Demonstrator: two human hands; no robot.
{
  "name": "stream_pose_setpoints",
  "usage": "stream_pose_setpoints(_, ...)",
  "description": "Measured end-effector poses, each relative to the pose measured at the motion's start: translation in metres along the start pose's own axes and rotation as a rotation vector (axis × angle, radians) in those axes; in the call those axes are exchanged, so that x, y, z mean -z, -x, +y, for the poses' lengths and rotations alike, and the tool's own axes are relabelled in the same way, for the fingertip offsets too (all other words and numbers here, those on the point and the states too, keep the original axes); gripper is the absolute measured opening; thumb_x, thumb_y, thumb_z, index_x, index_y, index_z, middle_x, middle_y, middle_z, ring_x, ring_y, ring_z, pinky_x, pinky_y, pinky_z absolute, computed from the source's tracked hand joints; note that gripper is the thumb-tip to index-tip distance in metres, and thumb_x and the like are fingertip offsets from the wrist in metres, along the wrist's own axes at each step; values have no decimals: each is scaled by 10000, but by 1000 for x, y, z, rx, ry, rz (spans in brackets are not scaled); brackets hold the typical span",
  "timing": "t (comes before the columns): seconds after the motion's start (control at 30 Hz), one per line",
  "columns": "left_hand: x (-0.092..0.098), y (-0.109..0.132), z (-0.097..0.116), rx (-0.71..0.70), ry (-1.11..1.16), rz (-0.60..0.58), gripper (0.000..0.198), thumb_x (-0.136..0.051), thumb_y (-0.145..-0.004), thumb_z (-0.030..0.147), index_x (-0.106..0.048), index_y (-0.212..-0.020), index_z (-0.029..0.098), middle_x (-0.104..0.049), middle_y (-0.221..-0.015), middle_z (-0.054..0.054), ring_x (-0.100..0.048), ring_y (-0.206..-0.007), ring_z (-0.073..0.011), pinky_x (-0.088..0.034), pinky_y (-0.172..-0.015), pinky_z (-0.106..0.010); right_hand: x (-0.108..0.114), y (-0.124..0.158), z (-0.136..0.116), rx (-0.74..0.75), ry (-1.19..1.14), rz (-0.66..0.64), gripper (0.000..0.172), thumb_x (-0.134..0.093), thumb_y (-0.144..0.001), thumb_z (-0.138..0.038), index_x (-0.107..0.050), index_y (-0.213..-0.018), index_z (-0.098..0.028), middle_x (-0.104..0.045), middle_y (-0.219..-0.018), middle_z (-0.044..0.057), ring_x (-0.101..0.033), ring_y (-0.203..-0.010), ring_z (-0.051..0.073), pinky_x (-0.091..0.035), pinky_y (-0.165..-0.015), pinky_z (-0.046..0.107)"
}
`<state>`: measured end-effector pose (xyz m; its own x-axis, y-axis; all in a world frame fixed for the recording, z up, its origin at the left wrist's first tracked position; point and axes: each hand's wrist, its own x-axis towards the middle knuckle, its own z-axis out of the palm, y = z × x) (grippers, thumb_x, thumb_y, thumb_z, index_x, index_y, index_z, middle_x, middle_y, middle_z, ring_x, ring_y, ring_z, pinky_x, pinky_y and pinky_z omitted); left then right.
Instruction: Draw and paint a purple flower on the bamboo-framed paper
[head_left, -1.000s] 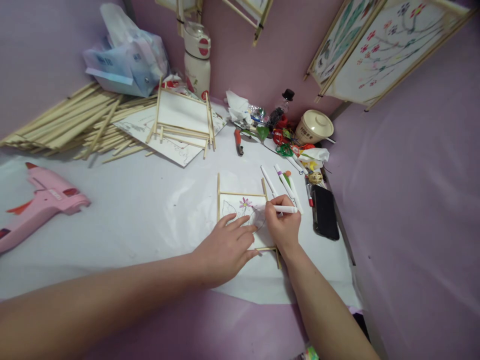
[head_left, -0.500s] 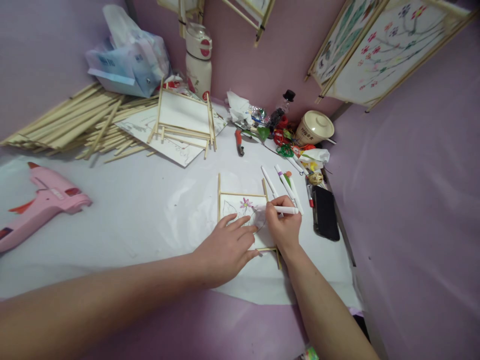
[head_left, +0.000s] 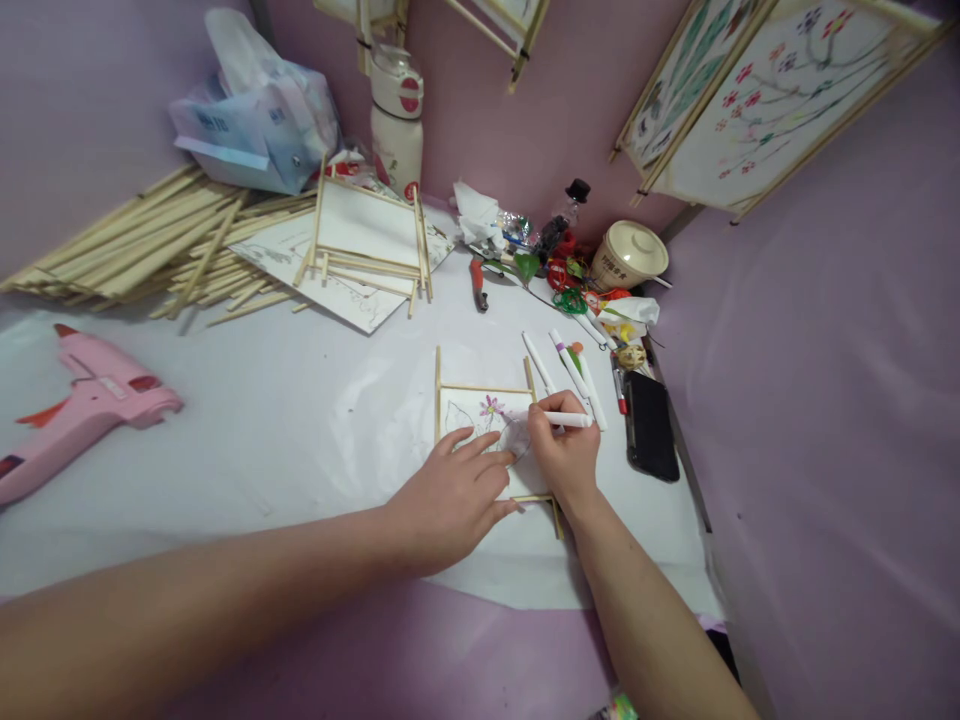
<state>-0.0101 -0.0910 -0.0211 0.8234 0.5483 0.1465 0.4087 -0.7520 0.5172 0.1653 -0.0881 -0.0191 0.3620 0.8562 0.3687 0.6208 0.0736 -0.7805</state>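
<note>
A small sheet of white paper (head_left: 529,482) lies inside a frame of thin wooden sticks (head_left: 486,388) on the white-covered table. On the paper is a pink-purple flower (head_left: 492,406) with dark outlined leaves around it. My left hand (head_left: 461,490) rests flat across the lower left of the sheet, fingers spread. In my right hand (head_left: 566,455) is a white marker pen (head_left: 566,419), gripped between thumb and fingers, its tip by the flower's right side. Just beyond that hand lie several more white markers (head_left: 570,362). My hands cover part of the drawing.
At left lie a pink glue gun (head_left: 105,395) and a pile of wooden sticks (head_left: 127,245). Behind stand a tissue pack (head_left: 259,130), a bottle (head_left: 397,130) and a lidded tub (head_left: 628,255). A black phone (head_left: 651,425) lies right; a red-handled tool (head_left: 478,285) sits beyond the frame.
My right hand and the marker have shifted slightly to the left, toward the flower. My left hand stays where it was on the paper.
</note>
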Motion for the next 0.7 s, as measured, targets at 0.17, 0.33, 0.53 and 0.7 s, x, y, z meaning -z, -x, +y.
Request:
stream_pose_setpoints(0.17,-1,1,0,0,1,4,291,-402,-994,362,-619,-944,174,-621,-1319,-73,-401,-1378,-288,-247,-1137,-506,0,0,-1,-4,-10,64,170,-561,-789,-273,-509,-637,-219,-467,-525,-61,-440,-510,119,-373,-515,248)
stream_pose_setpoints(0.33,-1,1,0,-2,3,7,289,-408,-992,363,-619,-945,172,-621,-1318,-77,-410,-1372,-291,-252,-1135,-507,1,0,-1,9,-9,53,162,-566,-800,-281,-529,-656,-215,-496,-541,-54,-462,-523,122,-384,-530,251)
stream_pose_setpoints(0.53,-2,1,-1,-6,3,8,297,-399,-995,365,-617,-947,169,-619,-1323,-78,-407,-1374,-296,-254,-1134,-518,1,1,2,31,-29,40,149,-571,-791,-256,-530,-655,-213,-489,-539,-58,-459,-522,117,-385,-527,245)
stream_pose_setpoints(0.7,-2,1,-1,-17,8,9,286,-398,-995,351,-617,-968,168,-628,-1305,-84,-419,-1365,-290,-259,-1132,-521,1,2,4,57,-67,10,158,-573,-788,-233,-516,-643,-213,-476,-535,-62,-444,-502,107,-373,-505,238)
